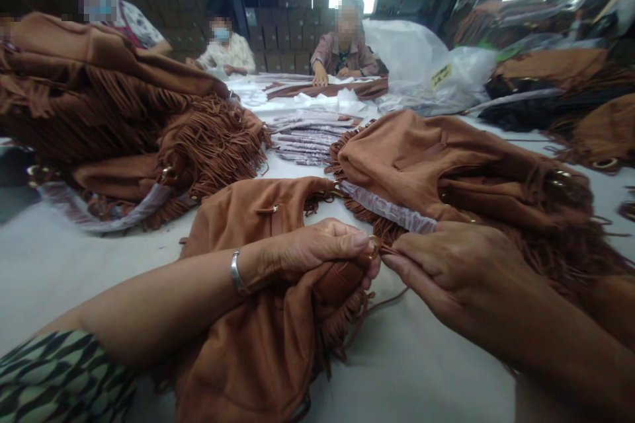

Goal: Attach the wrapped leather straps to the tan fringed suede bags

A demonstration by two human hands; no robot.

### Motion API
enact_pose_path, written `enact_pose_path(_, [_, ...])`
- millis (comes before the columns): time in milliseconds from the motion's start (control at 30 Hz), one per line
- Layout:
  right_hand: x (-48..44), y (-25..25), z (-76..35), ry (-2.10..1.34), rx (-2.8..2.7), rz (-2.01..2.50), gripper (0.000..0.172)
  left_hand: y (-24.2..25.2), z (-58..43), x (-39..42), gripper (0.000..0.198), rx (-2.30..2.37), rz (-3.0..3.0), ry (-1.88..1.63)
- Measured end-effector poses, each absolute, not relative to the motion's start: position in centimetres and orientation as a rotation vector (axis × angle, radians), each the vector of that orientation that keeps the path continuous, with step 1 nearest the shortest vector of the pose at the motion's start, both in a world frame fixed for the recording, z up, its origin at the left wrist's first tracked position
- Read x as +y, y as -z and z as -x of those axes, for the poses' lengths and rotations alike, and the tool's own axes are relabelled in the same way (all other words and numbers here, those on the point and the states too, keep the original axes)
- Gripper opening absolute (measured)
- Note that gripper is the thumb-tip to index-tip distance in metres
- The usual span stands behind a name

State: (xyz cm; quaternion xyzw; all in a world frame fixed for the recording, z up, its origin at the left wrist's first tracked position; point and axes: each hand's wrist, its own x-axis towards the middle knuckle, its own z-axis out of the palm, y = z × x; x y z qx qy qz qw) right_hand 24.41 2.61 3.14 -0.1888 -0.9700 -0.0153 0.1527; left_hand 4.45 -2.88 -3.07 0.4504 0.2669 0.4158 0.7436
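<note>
A brown suede fringed handbag (238, 344) lies in front of me with a small zip on its side. My left hand (322, 248) is closed on the bag's edge, thumb against a gold metal ring (373, 248). Just right of the ring, my right hand (456, 264) is closed and pinches a thin brown leather cord (389, 250) that runs to the ring. Its fingertips are partly hidden. A plastic-wrapped strap (389, 207) stretches from the bag's far end toward my right hand. Loose fringe (342, 324) hangs below my left hand.
Another brown bag (411, 145) lies beyond my right hand. Fringed bags (124, 86) are piled at the left, one with a wrapped handle (106, 211). Wrapped strips (312, 135) lie mid-table. Three people sit across the table, one with a hand (320, 76) on brown material.
</note>
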Motion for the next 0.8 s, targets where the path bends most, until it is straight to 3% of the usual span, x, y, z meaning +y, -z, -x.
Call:
enact_pose_path(433, [1.9,-2.6,-22.6,0.057,-2.640,0.521,0.034,3.1,-3.3,-2.2,0.049,0.568,-0.872,-0.821])
enact_pose_path(533, [2.6,-2.9,-22.8,-0.258,-2.691,0.538,0.033,2.9,-3.0,-2.3,0.048,0.563,-0.839,-0.698])
enact_pose_path(700, [3.9,-3.2,-22.5,-1.158,-2.666,0.519,0.039,2.4,-2.7,-2.5,0.055,0.585,-0.906,-0.486])
enact_pose_path(800, [4.3,-2.7,-22.5,-1.500,-2.471,0.579,0.041,1.4,-2.8,-2.3,0.060,0.679,-0.994,-0.482])
